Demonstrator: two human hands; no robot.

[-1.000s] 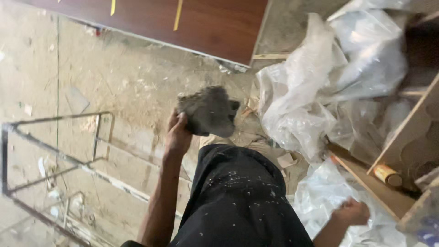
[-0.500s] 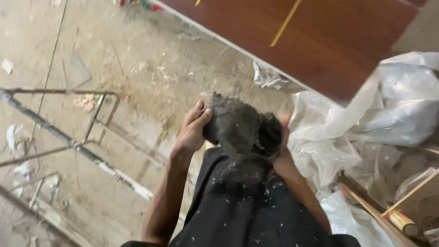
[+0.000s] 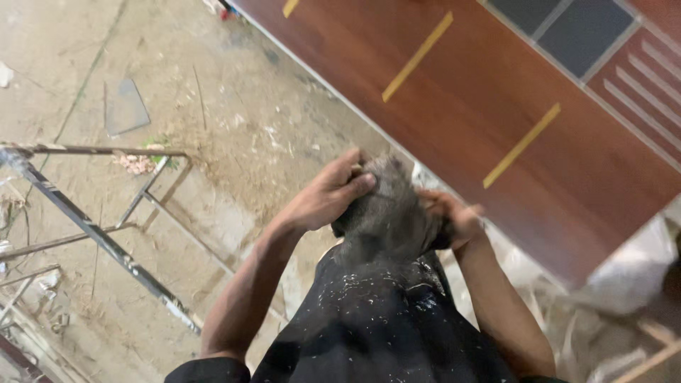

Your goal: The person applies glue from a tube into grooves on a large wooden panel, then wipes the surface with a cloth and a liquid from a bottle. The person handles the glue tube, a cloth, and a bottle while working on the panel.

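Held thing: dark grey cloth (image 3: 386, 213), bunched into a lump, clamped between both hands just above the knee; blurred, so possibly a rag or something stiffer.
Left hand (image 3: 328, 198): fingers curled over the cloth's left and top side, gripping it.
Right hand (image 3: 448, 216): closed on the cloth's right side, fingertips sunk into the folds, partly hidden behind it.
Below the cloth: black trousers (image 3: 376, 326) flecked with white specks, touching the cloth's lower edge.
Upper right: reddish-brown wooden panel (image 3: 454, 106) with yellow strips, lying flat on the floor beyond the hands.
Left: metal frame (image 3: 92, 230) of thin dark bars, well apart from the hands.
Underfoot: dusty concrete floor (image 3: 227, 120) scattered with sawdust.
Lower right: crumpled clear plastic sheeting (image 3: 624, 276), blurred.
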